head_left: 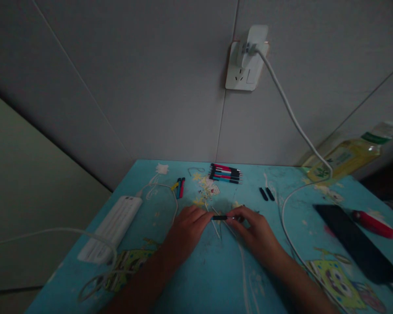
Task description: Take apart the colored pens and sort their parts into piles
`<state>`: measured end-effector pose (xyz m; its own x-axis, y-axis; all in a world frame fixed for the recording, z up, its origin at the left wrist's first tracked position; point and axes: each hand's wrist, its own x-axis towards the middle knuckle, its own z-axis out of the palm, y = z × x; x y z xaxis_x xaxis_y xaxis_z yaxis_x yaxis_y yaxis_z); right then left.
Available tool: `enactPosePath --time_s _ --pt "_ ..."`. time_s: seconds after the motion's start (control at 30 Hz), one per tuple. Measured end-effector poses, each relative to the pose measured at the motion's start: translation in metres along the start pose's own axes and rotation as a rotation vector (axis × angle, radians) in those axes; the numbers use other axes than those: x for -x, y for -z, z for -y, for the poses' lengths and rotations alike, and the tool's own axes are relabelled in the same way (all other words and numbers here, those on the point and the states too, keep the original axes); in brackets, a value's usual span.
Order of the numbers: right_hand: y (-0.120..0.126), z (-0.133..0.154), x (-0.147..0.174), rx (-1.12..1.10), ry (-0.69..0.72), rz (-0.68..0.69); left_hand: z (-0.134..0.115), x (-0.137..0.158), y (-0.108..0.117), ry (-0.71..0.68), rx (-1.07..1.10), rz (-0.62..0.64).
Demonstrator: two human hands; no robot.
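Over the middle of the table, my left hand (190, 223) and my right hand (253, 224) hold a pen part with a dark barrel (220, 217) level between them. The fingers of my left hand are closed on its left end. A pinch of my right thumb and fingers closes at its right end, where a shiny tip shows. Thin white sticks that look like pen refills (216, 227) lie on the table beneath. Beyond the hands is a scatter of tiny parts (203, 192). Blue and red pen barrels (180, 188) lie left of it, and two short black pieces (267, 194) lie to the right.
Several pens (225, 173) lie in a row near the wall. A white power strip (113, 229) with cables is on the left. At right are a black flat panel (358, 242), a red-handled object (374, 224), a yellow liquid bottle (345, 157) and a white cable (283, 213).
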<state>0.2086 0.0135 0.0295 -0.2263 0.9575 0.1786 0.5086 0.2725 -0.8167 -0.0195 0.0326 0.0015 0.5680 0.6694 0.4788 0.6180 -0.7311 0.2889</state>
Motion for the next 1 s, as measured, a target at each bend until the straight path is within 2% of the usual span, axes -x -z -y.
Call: enactPosePath --time_s 0.23,0.33,0.63,0.8,0.9,1.0 --pt "-0.0028 -0.0034 0.0012 0.060 -0.092 0.026 -0.0013 -0.0015 0.0011 -0.042 0.004 -0.039" --pt "-0.0006 -0.0018 0.0006 0.033 -0.037 -0.004 -0.0017 -0.0027 0.0022 -0.014 0.001 -0.058" --pt "0.0007 0.0049 0.0024 0.090 0.048 0.088 0.0010 -0.0007 -0.0005 -0.010 -0.013 -0.062" --pt "0.0006 0.0036 0.0043 0.038 -0.038 0.185 0.0003 -0.0011 0.0015 -0.054 0.022 -0.074" --pt "0.0004 0.0025 0.0047 -0.029 -0.104 0.216 0.0006 -0.0013 0.0030 -0.064 0.043 -0.098" --pt "-0.0007 0.0045 0.0042 -0.062 -0.113 0.226 0.0017 -0.0016 0.0029 -0.068 0.050 -0.117"
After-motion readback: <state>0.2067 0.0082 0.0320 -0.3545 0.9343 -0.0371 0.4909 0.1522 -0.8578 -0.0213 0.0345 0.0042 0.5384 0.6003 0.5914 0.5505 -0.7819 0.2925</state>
